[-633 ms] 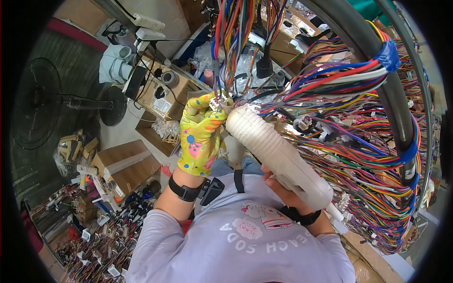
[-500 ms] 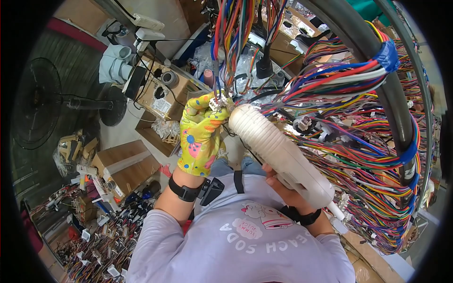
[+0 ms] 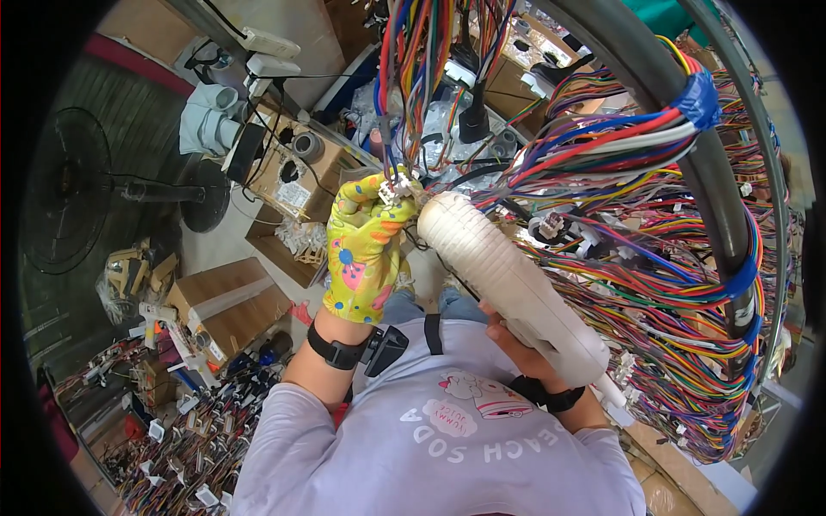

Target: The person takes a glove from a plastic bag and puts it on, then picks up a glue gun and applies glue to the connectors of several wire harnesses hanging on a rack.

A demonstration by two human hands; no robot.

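My left hand [image 3: 360, 249], in a yellow glove with coloured dots and shapes, pinches a small white wire connector [image 3: 397, 189]. Wires [image 3: 389, 142] run up from this connector to a hanging bundle. My bare right hand [image 3: 514, 344] is wrapped round a cream, club-shaped hand tool [image 3: 508, 271] with a ribbed front part; its exact kind is not clear. The tool's rounded end lies just right of the connector, close to my gloved fingertips. A white cord leaves its lower right end. Most of my right fingers are hidden behind the tool.
Thick bundles of coloured wires [image 3: 619, 163] hang along a dark metal pipe [image 3: 723, 206] on the right, tied with blue tape. On the left are a cardboard box [image 3: 228, 301], a fan [image 3: 64, 189] and a heap of wire harnesses [image 3: 185, 447]. An opened carton [image 3: 327, 176] stands ahead.
Both hands keep nearly the same place and hold. The hanging wires above the connector have shifted slightly left, and the connector has turned a little.
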